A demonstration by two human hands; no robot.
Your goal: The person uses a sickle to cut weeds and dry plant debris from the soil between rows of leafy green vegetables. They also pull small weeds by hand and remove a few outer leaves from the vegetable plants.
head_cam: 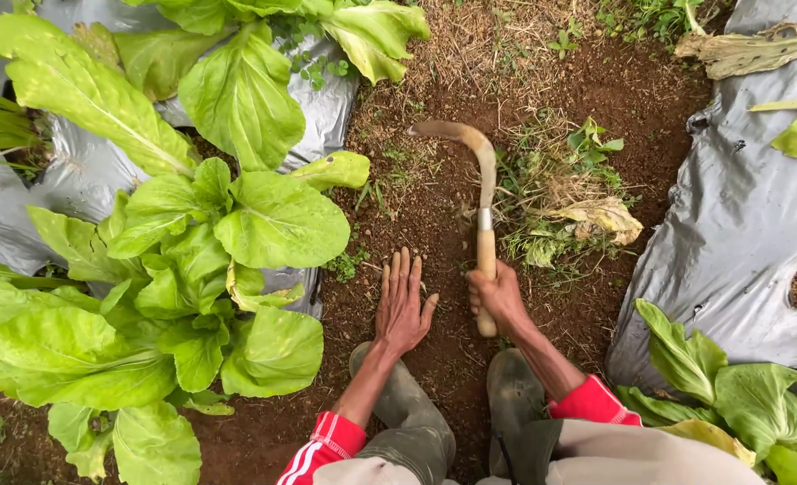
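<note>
1. The right hand is closed around the wooden handle of a sickle, whose curved blade arcs away to the left above the bare soil path.
2. The left hand lies flat and open on the soil, fingers spread, holding nothing, just beside the sickle's handle.
3. Leafy green plants grow from silver plastic mulch on both sides; weeds lie just right of the blade.

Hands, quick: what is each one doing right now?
Left hand: open, flat on the soil, holding nothing.
Right hand: closed around the sickle handle.
</note>
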